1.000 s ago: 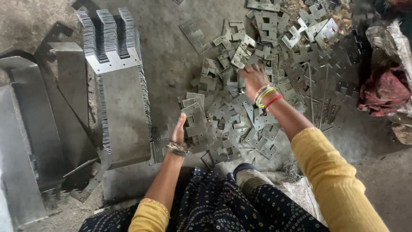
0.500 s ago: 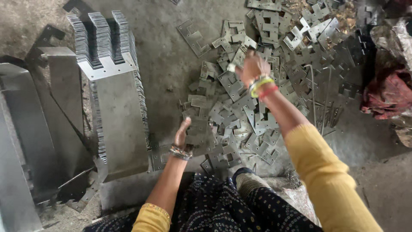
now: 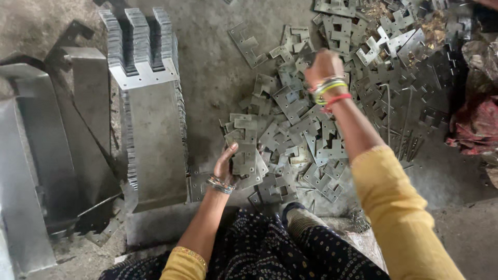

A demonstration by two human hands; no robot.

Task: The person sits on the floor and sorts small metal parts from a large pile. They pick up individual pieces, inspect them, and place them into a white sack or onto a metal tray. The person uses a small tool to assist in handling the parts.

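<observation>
- The left hand [image 3: 226,164] sits low in the middle of the frame, fingers curled around a small stack of flat grey stamped metal plates [image 3: 244,150], thumb pressed on the top plate; the stack stands out above the hand toward the centre.
- The left wrist carries a band of beaded bangles [image 3: 220,184], and a yellow sleeve shows at the bottom edge.
- The right hand [image 3: 322,67] is raised in the upper middle of the frame, seen from the back, fingers folded down toward the heap; whether they grip a plate I cannot tell, since the palm side is hidden.
- Green, yellow and red bangles [image 3: 330,91] ring the right wrist, and the yellow-sleeved forearm runs down to the lower right corner.
- A loose heap of grey notched metal plates [image 3: 311,140] spreads over the floor from the centre to the upper right, directly under and around both hands.
- At centre left, a tall neat stack of the same kind of plates lies on its side [image 3: 150,103], its notched ends toward the top of the frame.
- Bent grey sheet-metal pieces [image 3: 31,155] lie along the left edge.
- A crumpled red cloth [image 3: 477,127] lies at the right edge.
- Dark dotted fabric [image 3: 290,254] covers the person's lap at the bottom.
- The grey concrete floor [image 3: 207,67] shows between stack and heap.
</observation>
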